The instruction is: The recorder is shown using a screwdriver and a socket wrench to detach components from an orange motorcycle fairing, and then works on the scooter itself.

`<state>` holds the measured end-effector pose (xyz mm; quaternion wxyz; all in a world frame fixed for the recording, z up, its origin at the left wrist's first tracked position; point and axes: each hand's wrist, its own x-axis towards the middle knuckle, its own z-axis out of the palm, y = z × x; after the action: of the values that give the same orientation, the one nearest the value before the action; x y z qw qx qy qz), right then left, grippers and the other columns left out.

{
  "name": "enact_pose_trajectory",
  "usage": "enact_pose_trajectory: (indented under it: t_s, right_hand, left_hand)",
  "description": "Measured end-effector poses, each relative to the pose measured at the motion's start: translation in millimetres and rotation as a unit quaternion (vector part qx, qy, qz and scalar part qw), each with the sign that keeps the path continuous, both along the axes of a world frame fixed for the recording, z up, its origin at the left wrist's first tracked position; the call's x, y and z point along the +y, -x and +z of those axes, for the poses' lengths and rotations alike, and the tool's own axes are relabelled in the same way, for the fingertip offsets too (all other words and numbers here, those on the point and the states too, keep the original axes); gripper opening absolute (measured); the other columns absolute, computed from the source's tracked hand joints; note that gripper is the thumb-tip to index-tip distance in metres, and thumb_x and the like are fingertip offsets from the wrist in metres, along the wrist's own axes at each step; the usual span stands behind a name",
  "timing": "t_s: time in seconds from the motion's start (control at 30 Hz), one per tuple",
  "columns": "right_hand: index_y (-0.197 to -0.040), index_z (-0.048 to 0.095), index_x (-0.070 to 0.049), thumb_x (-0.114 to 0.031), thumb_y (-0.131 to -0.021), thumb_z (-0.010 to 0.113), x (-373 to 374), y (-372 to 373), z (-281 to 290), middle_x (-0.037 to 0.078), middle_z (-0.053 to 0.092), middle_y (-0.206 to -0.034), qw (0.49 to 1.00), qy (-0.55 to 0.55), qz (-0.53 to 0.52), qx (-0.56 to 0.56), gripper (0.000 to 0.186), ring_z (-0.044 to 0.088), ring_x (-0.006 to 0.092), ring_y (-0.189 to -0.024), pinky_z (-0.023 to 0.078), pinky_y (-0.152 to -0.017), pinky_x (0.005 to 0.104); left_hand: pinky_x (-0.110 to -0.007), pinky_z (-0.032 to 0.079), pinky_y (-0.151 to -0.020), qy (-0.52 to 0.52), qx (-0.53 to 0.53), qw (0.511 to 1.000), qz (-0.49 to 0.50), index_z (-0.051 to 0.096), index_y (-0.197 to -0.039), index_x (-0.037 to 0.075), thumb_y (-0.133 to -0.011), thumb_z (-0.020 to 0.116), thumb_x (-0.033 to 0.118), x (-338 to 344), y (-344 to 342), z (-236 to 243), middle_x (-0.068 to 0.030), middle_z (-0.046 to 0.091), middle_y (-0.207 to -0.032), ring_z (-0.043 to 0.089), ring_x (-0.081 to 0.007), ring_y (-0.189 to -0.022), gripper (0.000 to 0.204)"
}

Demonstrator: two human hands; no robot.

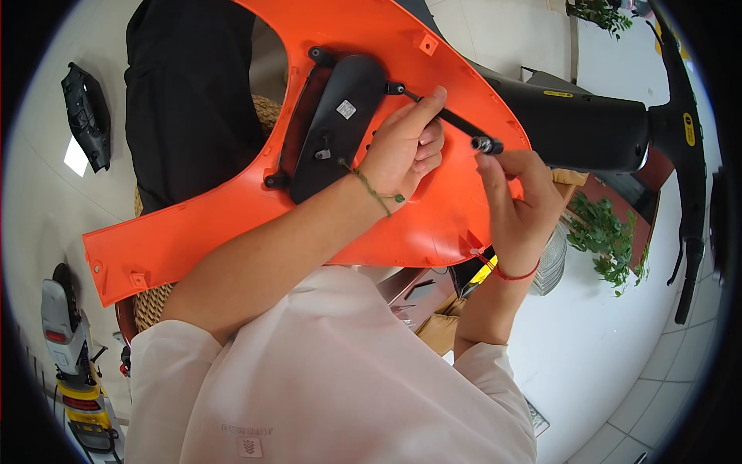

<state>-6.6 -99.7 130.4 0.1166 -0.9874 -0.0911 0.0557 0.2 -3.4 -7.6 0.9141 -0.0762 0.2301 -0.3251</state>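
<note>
A large glossy orange plastic panel (pixel 452 209) lies across in front of me, its inner side showing. Fixed to it by dark lugs is a long black oval housing (pixel 325 151) with a small white label. A black socket wrench (pixel 461 124) runs from the housing's upper right lug, with a chrome socket at its right end. My left hand (pixel 406 147) is closed on the wrench's shaft, thumb on top, forearm crossing the panel. Near the socket end, my right hand (pixel 522 193) is closed with thumb and fingertips at the wrench.
A black scooter stem and handlebar (pixel 684 147) stand at the right, beyond a white table (pixel 587 348). A leafy plant (pixel 607 236) grows beside it. On the floor at left lie a black moulded part (pixel 86 116) and grey and yellow scooter parts (pixel 77 379). Black cloth (pixel 189 100) hangs behind the panel.
</note>
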Motion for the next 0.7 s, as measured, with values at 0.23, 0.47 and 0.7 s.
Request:
enact_pose_trajectory:
  t_s: [0.23,0.47,0.7]
  right_hand:
    - [-0.081,0.061,0.0,-0.004,-0.075,0.077,20,2,1,0.005,0.064,-0.075,0.992,-0.082,-0.089,-0.047,0.017,0.058,0.0133,-0.066,0.046,-0.061,0.0255]
    - [-0.102,0.059,0.001,-0.005,-0.089,0.063,19,3,-5,0.004,0.064,-0.067,0.972,-0.138,-0.192,-0.005,0.014,0.059,0.0089,-0.058,0.046,-0.06,0.0201]
    - [-0.107,0.06,0.002,-0.006,-0.092,0.06,13,3,-9,0.006,0.066,-0.07,0.974,-0.178,-0.141,-0.023,0.017,0.062,0.0085,-0.063,0.047,-0.062,0.0198]
  left_hand:
    - [-0.02,0.022,-0.043,-0.034,-0.017,0.999,-0.022,0.053,-0.082,0.014,-0.093,0.062,0.035,0,1,1,0.0084,0.032,-0.059,0.028,-0.0035,-0.049,0.026]
    - [-0.02,0.023,-0.044,-0.008,-0.013,0.999,-0.031,0.055,-0.085,0.012,-0.094,0.06,0.035,3,5,3,0.0078,0.035,-0.06,0.03,-0.0033,-0.05,0.025]
    - [-0.02,0.025,-0.041,-0.009,-0.006,1.0,-0.015,0.053,-0.087,0.008,-0.093,0.061,0.036,4,3,3,0.0062,0.036,-0.061,0.031,-0.0032,-0.049,0.03]
